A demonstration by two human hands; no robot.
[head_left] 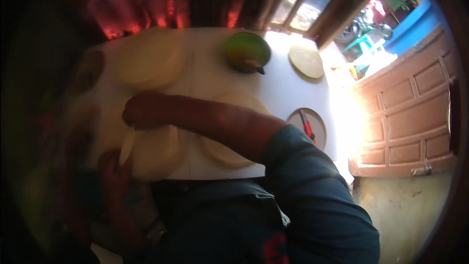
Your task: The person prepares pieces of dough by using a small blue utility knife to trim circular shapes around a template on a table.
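Note:
My right arm reaches across to the left, and my right hand [146, 110] is closed at the upper end of a pale strip [127, 147]. My left hand [115, 171] pinches the strip's lower end. Both hands are at the left part of a pale, thick, round-edged stack of sheets [159, 151] near the table's front edge. The material of the sheets is too blurred to tell. A second round pale stack [149, 61] lies behind it, and a third [227, 151] sits to the right, partly hidden under my right forearm.
On the white table [205, 63] stands a green bowl [244, 49] with a dark-tipped tool in it. A pale round disc [306, 62] lies far right. A plate [320, 124] holds a red-handled tool [309, 128]. A brown panelled door [405, 112] stands at the right. The left side is dark and blurred.

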